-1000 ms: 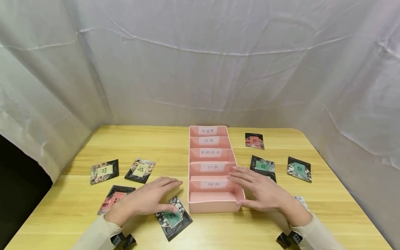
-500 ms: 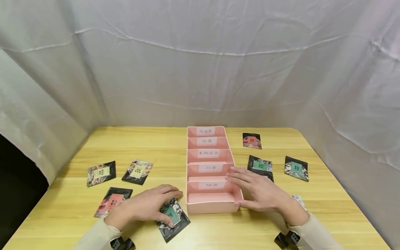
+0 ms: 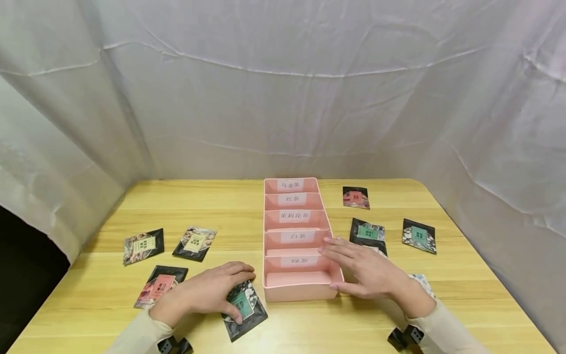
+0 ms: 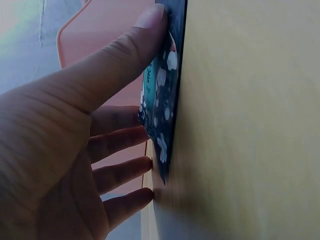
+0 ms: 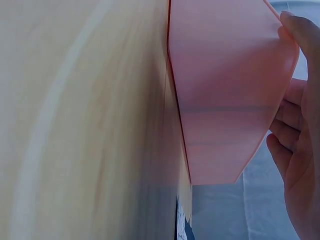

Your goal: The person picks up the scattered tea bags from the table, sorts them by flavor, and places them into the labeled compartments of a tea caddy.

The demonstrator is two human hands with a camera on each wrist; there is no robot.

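Observation:
My left hand [image 3: 212, 290] is over a black tea sachet [image 3: 247, 324] with a green label and white flower print, lying in front of the box's left corner. Its thumb presses on the sachet's face and its fingers reach the far edge; in the left wrist view the sachet [image 4: 162, 110] sits between thumb and forefinger, low over the wood. A long pink box [image 3: 302, 293] with several labelled compartments stands mid-table. My right hand [image 3: 364, 269] rests along the box's right rim, fingertips over the edge, thumb by the front corner. Its fingers are fairly straight.
Left of the box lie two yellow-label sachets [image 3: 143, 247] and a red-label sachet [image 3: 161, 286]. On the right are a red-label sachet [image 3: 355, 197], green-label sachets [image 3: 419, 236] and another packet [image 3: 422, 283] partly behind my right wrist. Pale cloth [image 3: 283, 113] surrounds the table.
My left thumb has slid down across the sachet toward its near edge, and the sachet has turned slightly. My right hand stays at the box rim. The view shifted a little.

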